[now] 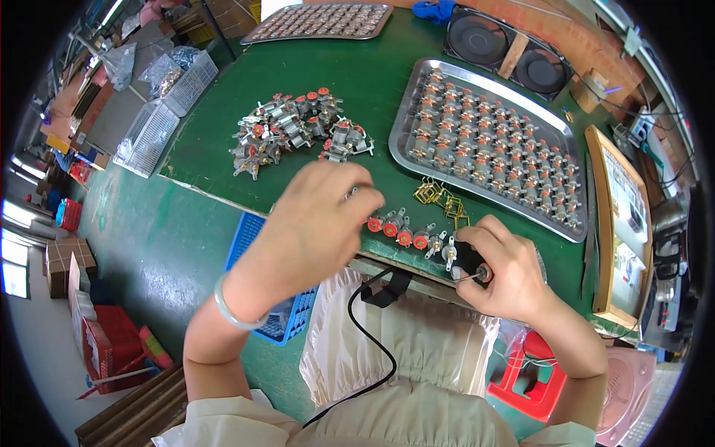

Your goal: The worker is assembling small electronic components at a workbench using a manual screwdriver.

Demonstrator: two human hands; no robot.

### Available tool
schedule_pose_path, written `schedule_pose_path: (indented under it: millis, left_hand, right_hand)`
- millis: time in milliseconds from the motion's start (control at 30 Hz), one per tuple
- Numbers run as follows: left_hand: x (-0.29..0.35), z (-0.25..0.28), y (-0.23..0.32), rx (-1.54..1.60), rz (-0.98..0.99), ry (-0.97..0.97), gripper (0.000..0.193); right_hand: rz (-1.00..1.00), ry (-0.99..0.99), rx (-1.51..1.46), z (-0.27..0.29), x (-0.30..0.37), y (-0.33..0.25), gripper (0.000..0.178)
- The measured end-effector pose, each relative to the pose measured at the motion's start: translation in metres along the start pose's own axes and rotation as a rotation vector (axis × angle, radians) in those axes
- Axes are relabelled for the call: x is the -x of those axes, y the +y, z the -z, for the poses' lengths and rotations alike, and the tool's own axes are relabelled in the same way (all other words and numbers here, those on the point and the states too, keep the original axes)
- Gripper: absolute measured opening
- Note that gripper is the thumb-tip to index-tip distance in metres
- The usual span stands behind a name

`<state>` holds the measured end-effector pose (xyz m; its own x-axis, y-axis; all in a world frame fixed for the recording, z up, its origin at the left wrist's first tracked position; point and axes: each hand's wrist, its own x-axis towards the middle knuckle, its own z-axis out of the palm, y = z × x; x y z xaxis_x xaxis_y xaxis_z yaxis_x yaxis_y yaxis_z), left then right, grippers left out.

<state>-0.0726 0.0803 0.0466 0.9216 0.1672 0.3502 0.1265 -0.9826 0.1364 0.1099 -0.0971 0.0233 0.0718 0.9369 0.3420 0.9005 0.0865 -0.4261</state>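
A row of small metal cylindrical parts with red ends and metal tabs (404, 237) lies along the near edge of the green table. Over the left end of this row is my left hand (316, 212), its fingers curled together. A bit of metal shows between them, too small to name. My right hand (510, 272) is closed on a thin metal tool with a dark round end (484, 273), beside the row's right end. Its fingertips are close to the last part (449, 253). Behind the row lie several brass-coloured wire frames (439, 195).
A loose heap of similar parts (287, 127) is at the left. A metal tray (402, 134) with rows of parts stands at the right, another tray (257, 36) at the back. Two black fans (477, 39), a wooden-framed board (596, 223) and a blue basket (242, 237) are around.
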Motion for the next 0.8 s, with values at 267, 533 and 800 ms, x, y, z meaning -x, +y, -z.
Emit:
schedule_pose_path:
  millis: [267, 533, 800]
  left_hand:
    - [0.000, -0.038, 0.017, 0.219, -0.083, 0.127, 0.049]
    - [0.005, -0.036, 0.014, 0.036, -0.014, 0.079, 0.047]
    - [0.001, -0.064, 0.028, 0.141, -0.025, 0.238, 0.028]
  right_hand:
    - [0.000, 0.017, -0.005, -0.001, -0.007, -0.011, 0.035]
    - [0.000, 0.002, 0.052, -0.009, -0.006, -0.009, 0.026]
    - [-0.052, -0.017, -0.040, -0.004, -0.007, -0.007, 0.023]
